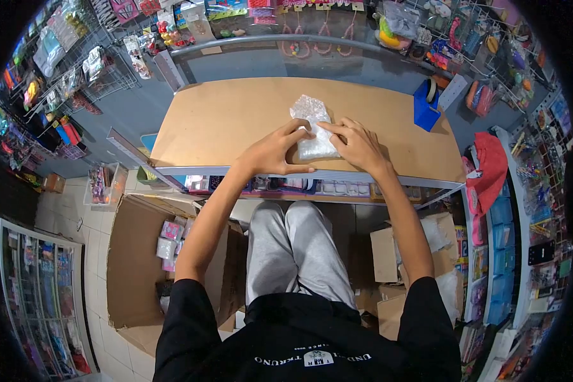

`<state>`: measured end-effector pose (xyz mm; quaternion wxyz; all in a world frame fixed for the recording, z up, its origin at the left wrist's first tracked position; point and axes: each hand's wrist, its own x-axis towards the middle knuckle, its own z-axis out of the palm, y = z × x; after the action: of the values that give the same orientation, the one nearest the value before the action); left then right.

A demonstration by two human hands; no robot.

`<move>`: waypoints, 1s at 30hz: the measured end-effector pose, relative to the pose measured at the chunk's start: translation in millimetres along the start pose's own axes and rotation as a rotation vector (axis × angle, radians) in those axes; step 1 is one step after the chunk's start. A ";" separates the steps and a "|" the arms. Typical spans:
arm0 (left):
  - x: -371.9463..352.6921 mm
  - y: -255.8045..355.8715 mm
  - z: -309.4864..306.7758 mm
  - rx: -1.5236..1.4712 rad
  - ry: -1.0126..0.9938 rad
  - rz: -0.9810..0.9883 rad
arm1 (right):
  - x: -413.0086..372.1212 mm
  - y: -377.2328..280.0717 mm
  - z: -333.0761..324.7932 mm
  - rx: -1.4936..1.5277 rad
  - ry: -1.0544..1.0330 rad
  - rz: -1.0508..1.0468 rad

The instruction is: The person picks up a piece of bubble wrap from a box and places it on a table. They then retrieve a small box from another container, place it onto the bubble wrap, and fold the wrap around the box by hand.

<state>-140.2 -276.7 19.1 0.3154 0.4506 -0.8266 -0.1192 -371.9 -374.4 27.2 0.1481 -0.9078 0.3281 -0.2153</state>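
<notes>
A crinkled packet of clear bubble wrap (pixel 318 148) lies on the wooden tabletop near its front edge, with its loose end pointing away from me. What is inside the wrap cannot be made out. My left hand (pixel 275 148) is at the packet's left side, its fingertips touching the wrap and its thumb spread well apart towards the table edge. From the right, my right hand (pixel 358 143) grips the packet, the index finger reaching across the top and the other fingers bent. Its thumb is mostly hidden.
A blue tape dispenser (pixel 426 107) stands at the table's (pixel 216 121) right end. Hanging goods line the wall racks behind. Below are an open cardboard box (pixel 134 254) on my left, smaller cartons (pixel 384 256) on my right, and a stocked shelf (pixel 340 189) under the tabletop.
</notes>
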 end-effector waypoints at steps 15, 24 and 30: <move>7.1 -5.0 0.5 -0.101 0.072 -0.087 | 0.2 15.0 3.9 -0.006 0.036 -0.250; 21.4 -15.8 3.2 -0.143 0.224 -0.156 | 22.4 23.6 6.2 0.321 -0.051 -0.190; 21.0 -32.7 9.5 -0.187 0.309 -0.282 | 39.2 35.0 32.3 0.585 0.009 -0.058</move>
<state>-132.6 -313.3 4.7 0.4590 0.5434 -0.6827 -0.1675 -347.7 -422.0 -3.6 0.3958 -0.8347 0.2266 -0.3086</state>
